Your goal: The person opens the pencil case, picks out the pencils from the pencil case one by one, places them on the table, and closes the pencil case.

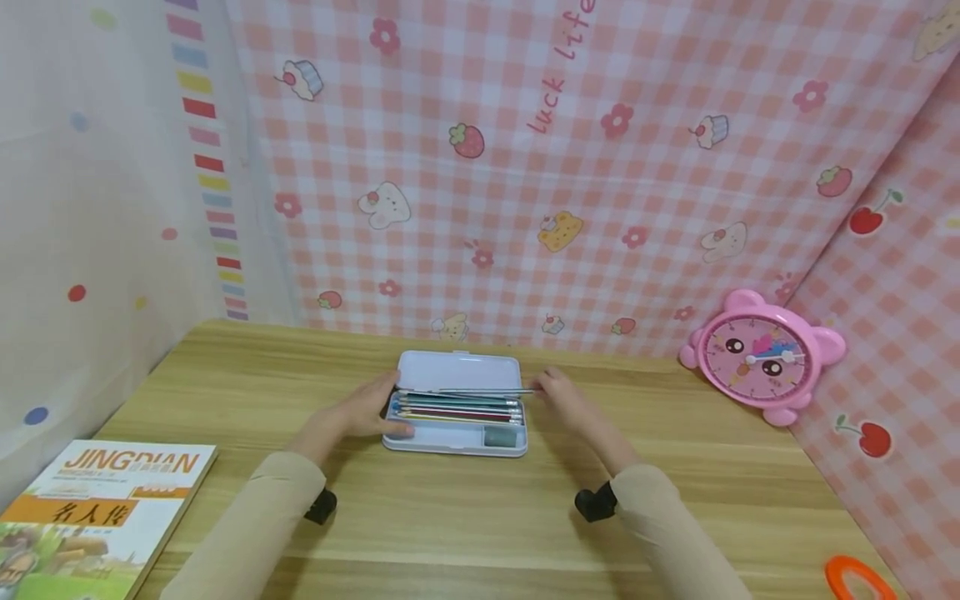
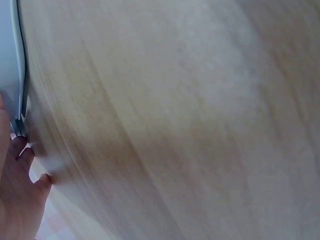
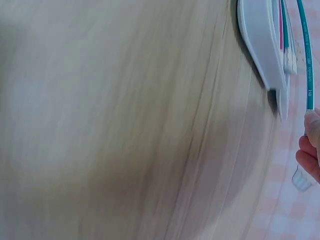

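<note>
A white pencil case (image 1: pixel 442 438) lies with its lid (image 1: pixel 459 369) raised at the back. Several pencils (image 1: pixel 457 409) lie side by side in its rear part, and a grey-green block (image 1: pixel 500 437) sits in the front right. My left hand (image 1: pixel 366 408) grips the case's left end, its thumb over the front corner. At the right end, my right hand (image 1: pixel 567 402) pinches one end of a green pencil (image 3: pixel 308 60). That pencil lies across above the others, apart from the case in the right wrist view. My right palm is mostly out of that view.
A book (image 1: pixel 112 508) lies at the table's left front. A pink animal-shaped clock (image 1: pixel 757 358) stands at the back right, and an orange ring (image 1: pixel 858 575) is at the right front edge. Checked cloth (image 1: pixel 510 183) hangs behind the wooden table (image 1: pixel 450 525).
</note>
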A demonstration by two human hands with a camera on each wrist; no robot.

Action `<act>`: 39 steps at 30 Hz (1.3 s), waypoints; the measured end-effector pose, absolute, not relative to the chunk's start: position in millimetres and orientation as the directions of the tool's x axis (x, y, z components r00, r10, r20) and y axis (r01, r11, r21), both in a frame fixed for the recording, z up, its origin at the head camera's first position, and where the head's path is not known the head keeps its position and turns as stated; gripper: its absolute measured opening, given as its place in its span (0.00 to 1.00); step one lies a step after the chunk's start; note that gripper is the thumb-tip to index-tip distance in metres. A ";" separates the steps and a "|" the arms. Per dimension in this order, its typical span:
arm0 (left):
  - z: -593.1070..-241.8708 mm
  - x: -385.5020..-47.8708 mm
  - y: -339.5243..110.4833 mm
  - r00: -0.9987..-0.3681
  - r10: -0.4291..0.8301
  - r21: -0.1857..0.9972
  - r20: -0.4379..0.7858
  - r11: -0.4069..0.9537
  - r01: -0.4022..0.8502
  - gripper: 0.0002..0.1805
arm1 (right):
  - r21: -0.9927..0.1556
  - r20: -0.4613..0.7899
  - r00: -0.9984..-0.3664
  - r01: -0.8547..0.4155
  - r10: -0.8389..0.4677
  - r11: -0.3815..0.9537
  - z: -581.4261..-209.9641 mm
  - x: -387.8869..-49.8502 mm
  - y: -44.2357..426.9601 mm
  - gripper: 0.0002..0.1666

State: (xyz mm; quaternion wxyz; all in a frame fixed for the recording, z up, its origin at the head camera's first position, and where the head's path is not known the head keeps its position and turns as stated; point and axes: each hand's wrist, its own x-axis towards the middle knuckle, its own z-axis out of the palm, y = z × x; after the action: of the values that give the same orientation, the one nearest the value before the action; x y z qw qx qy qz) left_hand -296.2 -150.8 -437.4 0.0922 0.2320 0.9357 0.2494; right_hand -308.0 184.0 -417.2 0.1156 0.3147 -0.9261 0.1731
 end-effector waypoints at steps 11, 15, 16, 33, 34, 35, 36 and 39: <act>-435.4 -296.2 -149.5 -0.875 0.478 0.500 -0.071 0.776 0.383 0.58 | -0.220 0.402 -0.753 -0.632 -0.522 0.743 -419.1 -309.2 222.0 0.03; -435.2 -296.1 -150.9 -0.877 0.475 0.495 -0.073 0.781 0.382 0.58 | -0.205 0.433 -0.730 -0.651 -0.529 0.730 -419.8 -311.4 237.0 0.02; -435.1 -296.1 -151.2 -0.877 0.475 0.493 -0.072 0.781 0.383 0.58 | -0.200 0.450 -0.720 -0.658 -0.529 0.726 -420.2 -311.7 240.4 0.02; -437.8 -297.3 -152.9 -0.871 0.490 0.499 -0.038 0.764 0.408 0.58 | -0.182 0.587 -0.661 -0.670 -0.467 0.719 -492.6 -368.6 347.8 0.06; -437.7 -297.3 -152.9 -0.872 0.488 0.500 -0.040 0.765 0.406 0.59 | -0.179 0.562 -0.688 -0.644 -0.460 0.744 -477.9 -354.1 342.0 0.05; -437.4 -297.3 -152.8 -0.872 0.488 0.501 -0.042 0.765 0.404 0.59 | -0.179 0.519 -0.728 -0.605 -0.448 0.776 -464.2 -341.3 336.7 0.03; -437.0 -297.1 -152.6 -0.872 0.487 0.503 -0.044 0.765 0.402 0.59 | -0.177 0.497 -0.749 -0.581 -0.437 0.794 -456.2 -334.1 333.1 0.02; -435.4 -296.6 -152.2 -0.873 0.484 0.509 -0.050 0.765 0.395 0.59 | -0.174 0.444 -0.802 -0.514 -0.399 0.840 -441.1 -323.5 326.7 0.02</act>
State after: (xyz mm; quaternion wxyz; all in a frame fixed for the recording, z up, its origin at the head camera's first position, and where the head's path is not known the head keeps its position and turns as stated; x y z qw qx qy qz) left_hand -296.6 -152.2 -435.4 0.0895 0.2351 0.9351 0.2497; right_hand -323.5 326.7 -441.1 0.1991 0.2433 -0.9383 0.1442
